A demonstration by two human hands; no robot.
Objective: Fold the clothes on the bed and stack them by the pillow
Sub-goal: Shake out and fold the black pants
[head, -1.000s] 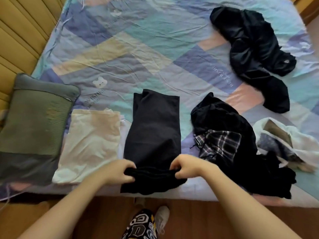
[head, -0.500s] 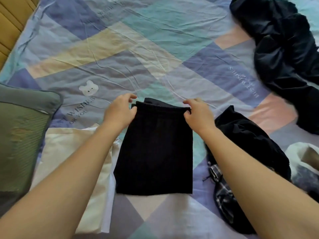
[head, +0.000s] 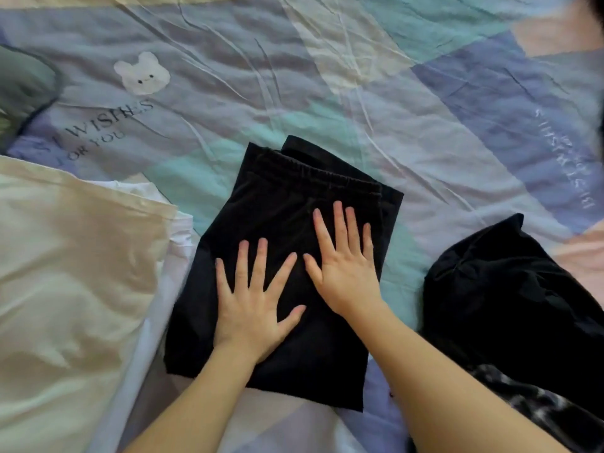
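1. Our left hand [head: 251,308] and right hand [head: 343,273] lie flat, fingers spread, pressing the folded black cloth pants [head: 294,223] in the middle of the colourful patchwork bed sheet [head: 359,76].
2. The folded cream cloth top [head: 65,273] and the green pillow [head: 23,86] are cut off at the sheet's left edge.
3. The crumpled black clothes pile [head: 510,305] is cut off at the right edge.

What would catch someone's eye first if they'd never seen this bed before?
Two flat hands, the left hand and the right hand, press side by side on a folded black garment at the centre of the bedsheet. A folded cream garment lies to its left, and a crumpled dark pile to its right. A white bear print sits on the sheet beyond.
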